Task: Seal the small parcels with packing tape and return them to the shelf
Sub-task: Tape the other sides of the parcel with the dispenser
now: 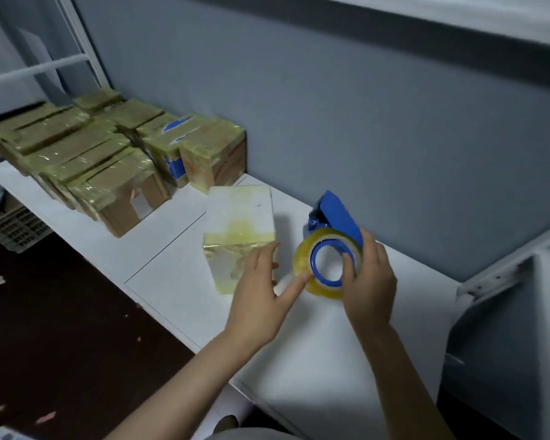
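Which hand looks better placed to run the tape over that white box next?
Right, probably. The right hand grips the blue tape dispenser, close beside the white parcel. The left hand lies against the parcel's side with straight fingers, so it is better suited to steadying it.

White parcel [240, 217]: one. Brown taped parcels [77, 154]: at least eight in one cluster, with the exact count lost where they overlap. Tape dispenser [337, 211]: one, with one tape roll [300, 255]. Hands: two, left hand [261, 296] and right hand [372, 281]. Slatted crate [16, 227]: one.
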